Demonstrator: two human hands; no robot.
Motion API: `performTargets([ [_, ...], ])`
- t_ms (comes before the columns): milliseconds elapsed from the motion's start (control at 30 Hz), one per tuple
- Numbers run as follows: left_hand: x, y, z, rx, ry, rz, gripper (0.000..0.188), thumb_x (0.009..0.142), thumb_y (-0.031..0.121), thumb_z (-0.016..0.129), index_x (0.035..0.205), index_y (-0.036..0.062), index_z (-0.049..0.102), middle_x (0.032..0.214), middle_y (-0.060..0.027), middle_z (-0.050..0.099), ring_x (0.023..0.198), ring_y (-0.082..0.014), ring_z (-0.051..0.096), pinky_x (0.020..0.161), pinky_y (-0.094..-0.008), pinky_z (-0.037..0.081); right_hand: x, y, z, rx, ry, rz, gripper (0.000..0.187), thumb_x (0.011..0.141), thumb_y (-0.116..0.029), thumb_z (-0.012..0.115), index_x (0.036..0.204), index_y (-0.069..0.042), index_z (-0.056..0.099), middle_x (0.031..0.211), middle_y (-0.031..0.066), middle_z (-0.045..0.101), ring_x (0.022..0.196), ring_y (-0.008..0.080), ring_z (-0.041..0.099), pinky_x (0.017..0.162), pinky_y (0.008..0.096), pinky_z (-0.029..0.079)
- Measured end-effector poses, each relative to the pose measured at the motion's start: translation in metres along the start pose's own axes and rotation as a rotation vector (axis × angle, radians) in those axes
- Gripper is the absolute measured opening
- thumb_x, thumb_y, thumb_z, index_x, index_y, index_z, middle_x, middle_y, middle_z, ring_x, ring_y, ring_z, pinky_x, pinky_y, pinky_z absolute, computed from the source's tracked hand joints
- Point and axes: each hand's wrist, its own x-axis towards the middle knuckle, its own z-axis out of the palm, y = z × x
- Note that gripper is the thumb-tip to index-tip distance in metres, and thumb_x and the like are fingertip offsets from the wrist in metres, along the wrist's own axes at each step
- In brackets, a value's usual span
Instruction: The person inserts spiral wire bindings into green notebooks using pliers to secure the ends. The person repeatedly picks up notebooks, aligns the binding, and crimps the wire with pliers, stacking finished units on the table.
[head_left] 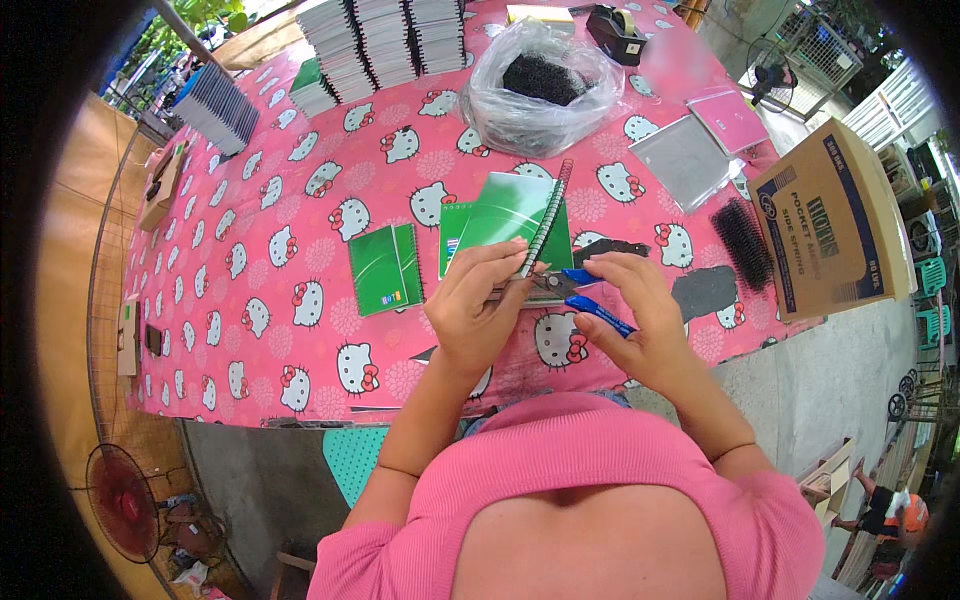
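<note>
Left hand (472,305) is curling closed over the lower end of a glossy green, rectangular, card-covered notebook (508,212), pinching it by the bound edge. Right hand (648,315) is sitting half open, thumb and fingers spreading around the handles of a pair of blue-handled metal cutters (598,311). Notebook is slanting over other green notebooks (455,225) near the table's front edge. Cutter jaws are standing close to the lower end of its long, thin, dark spiral coil (546,218); whether they are touching it, cannot tell.

Risks, as judged: left fingertips are lying very near the metal, so a slip could be nipping skin. Jaws biting too deep could be marking cover or pages; biting too shallow could be leaving a sharp tail. Coil's upper end is projecting past the cover, so a loose pinch could be letting it turn or back out of its holes.

Containers: a crumpled, clear plastic bag (482,118) is gaping at the far side, holding a dense black tangle, probably more coils. A brown cardboard carton with dark-blue printing (835,215) is standing at the right, its inside not showing; a black, bristly bundle of coils (742,245) is lying just beside it. A shallow brown cardboard tray (160,205) at the far left is holding something dark, too small to tell
</note>
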Motion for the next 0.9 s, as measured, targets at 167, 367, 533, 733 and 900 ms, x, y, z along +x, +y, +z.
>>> performTargets([
  [167,0.001,-0.004,-0.005,0.053,-0.014,0.157,0.020,0.073,-0.016,0.066,0.090,-0.0052,0.064,0.100,-0.0193,0.068,0.090,-0.0264,0.068,0.076,-0.0341,0.056,-0.008,0.006,0.006,0.783,-0.324,0.620,0.037,0.090,-0.026,0.065,0.116,0.000,0.058,0.094,0.0146,0.065,0.075,0.0268,0.064,0.067,0.0364,0.054],
  [367,-0.010,-0.013,-0.014,0.158,-0.206,0.258,0.021,0.070,0.001,0.075,0.089,-0.0004,0.065,0.098,-0.0127,0.066,0.089,-0.0288,0.065,0.079,-0.0401,0.052,-0.027,0.024,0.003,1.154,-0.581,0.710,0.039,0.098,-0.026,0.052,0.128,0.000,0.051,0.109,0.0132,0.060,0.093,0.0211,0.061,0.081,0.0327,0.050],
  [533,0.020,0.021,-0.031,0.222,-0.555,0.110,0.037,0.072,0.008,0.077,0.107,0.0037,0.065,0.115,-0.0130,0.063,0.103,-0.0293,0.062,0.086,-0.0388,0.050,-0.026,0.055,-0.031,0.262,-0.373,0.199,0.041,0.096,-0.023,0.052,0.132,-0.003,0.047,0.116,0.0151,0.054,0.105,0.0261,0.055,0.092,0.0352,0.043],
  [733,0.052,-0.003,0.000,0.440,-0.600,0.196,0.040,0.085,0.026,0.066,0.120,0.0060,0.060,0.124,-0.0139,0.059,0.117,-0.0322,0.053,0.098,-0.0432,0.039,0.034,0.069,-0.020,-0.153,-0.212,0.203,0.037,0.090,-0.029,0.060,0.119,-0.006,0.057,0.105,0.0162,0.057,0.096,0.0324,0.055,0.087,0.0409,0.041],
  [900,0.048,-0.011,0.004,0.467,-0.597,0.164,0.037,0.088,0.026,0.061,0.119,0.0062,0.061,0.125,-0.0131,0.059,0.120,-0.0315,0.050,0.101,-0.0440,0.036,0.052,0.088,-0.012,-0.322,-0.087,-0.083,0.040,0.086,-0.034,0.064,0.116,-0.008,0.060,0.105,0.0139,0.059,0.096,0.0312,0.057,0.086,0.0440,0.042],
])
